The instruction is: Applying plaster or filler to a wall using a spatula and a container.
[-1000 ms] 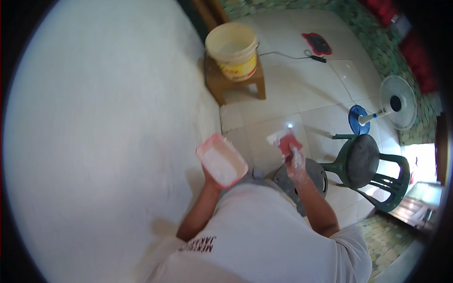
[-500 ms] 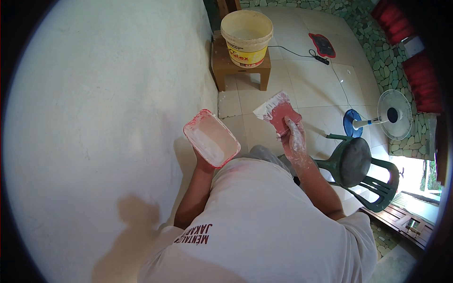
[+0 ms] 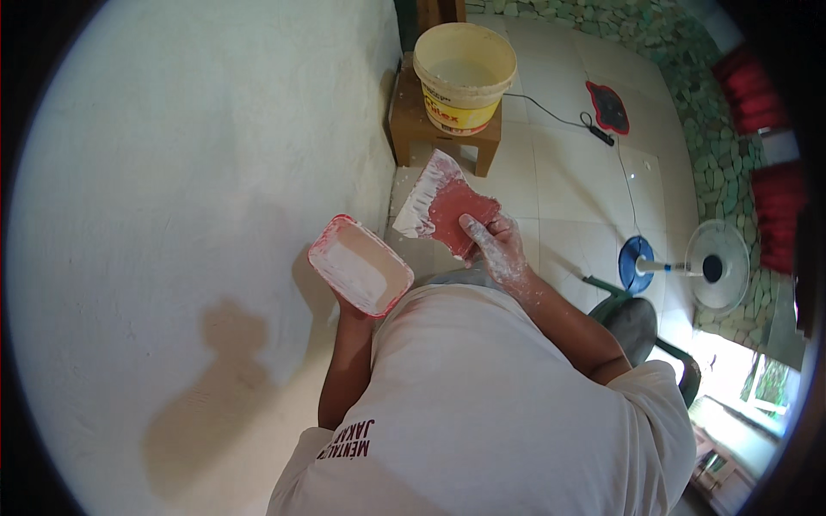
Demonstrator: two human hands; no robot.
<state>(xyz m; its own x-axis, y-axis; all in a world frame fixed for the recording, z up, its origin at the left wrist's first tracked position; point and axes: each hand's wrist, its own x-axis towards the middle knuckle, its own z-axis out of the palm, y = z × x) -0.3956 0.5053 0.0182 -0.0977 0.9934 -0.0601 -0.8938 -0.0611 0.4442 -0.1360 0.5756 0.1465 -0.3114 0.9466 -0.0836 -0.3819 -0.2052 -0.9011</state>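
Running along the left side is a pale wall [image 3: 172, 172], a shadow [image 3: 219, 370] of a head and shoulder falling across it. Beside it, the left hand [image 3: 348, 311] supports a rectangular, red-rimmed tub [image 3: 383, 254] from below; its fingers are hidden beneath the tub, so how they are set cannot be told. White paste coats part of the tub's inside, and a sharp tilt might let it slide out. Next, near the tub but apart from it, a flat red scraper [image 3: 452, 211] points up and left, its far edge thick with white paste. Beyond, a pale bucket [image 3: 465, 93] with a yellow band stands on a low brown table [image 3: 411, 112]. The right hand [image 3: 503, 249] grips the scraper's near end, thumb on top, fingers curled beneath. Its skin is dusted white, so the hold could slip, and a jolt could shake paste onto the white shirt [image 3: 499, 370] below. Farther right, a thin cable [image 3: 551, 116] crosses the tiled floor [image 3: 559, 172]; a foot catching it might topple the fan [image 3: 723, 267] beyond the dark-seated green chair [image 3: 632, 328]
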